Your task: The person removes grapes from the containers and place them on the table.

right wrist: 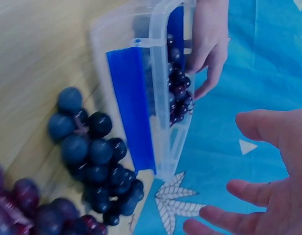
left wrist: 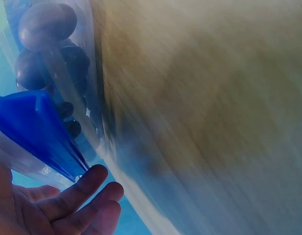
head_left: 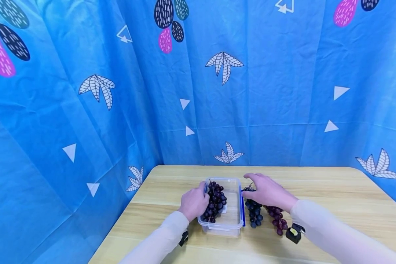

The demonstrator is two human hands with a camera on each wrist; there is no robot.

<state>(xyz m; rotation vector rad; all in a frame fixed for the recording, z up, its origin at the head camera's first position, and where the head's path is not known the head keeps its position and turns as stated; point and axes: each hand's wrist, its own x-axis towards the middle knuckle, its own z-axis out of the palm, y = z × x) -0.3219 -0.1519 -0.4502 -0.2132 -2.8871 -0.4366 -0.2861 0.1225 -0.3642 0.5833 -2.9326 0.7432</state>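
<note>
A clear plastic container point(head_left: 232, 205) with blue side latches stands on the table, a bunch of dark purple grapes point(head_left: 215, 202) lying along its left side. My left hand point(head_left: 194, 202) grips the container's left wall; in the left wrist view its fingertips meet the lower end of a blue latch point(left wrist: 40, 129). Over the far end of a blue-black grape bunch point(head_left: 255, 212), my right hand point(head_left: 270, 191) hovers with fingers spread and nothing held. That bunch lies right of the container, beside its other blue latch point(right wrist: 131, 107). A reddish grape bunch point(head_left: 278, 220) sits farther right, partly hidden under the right wrist.
The light wooden table point(head_left: 336, 212) extends to both sides of the container. Blue patterned curtain point(head_left: 267, 110) hangs behind it and along the left. A small black device point(head_left: 294, 233) is strapped at the right wrist.
</note>
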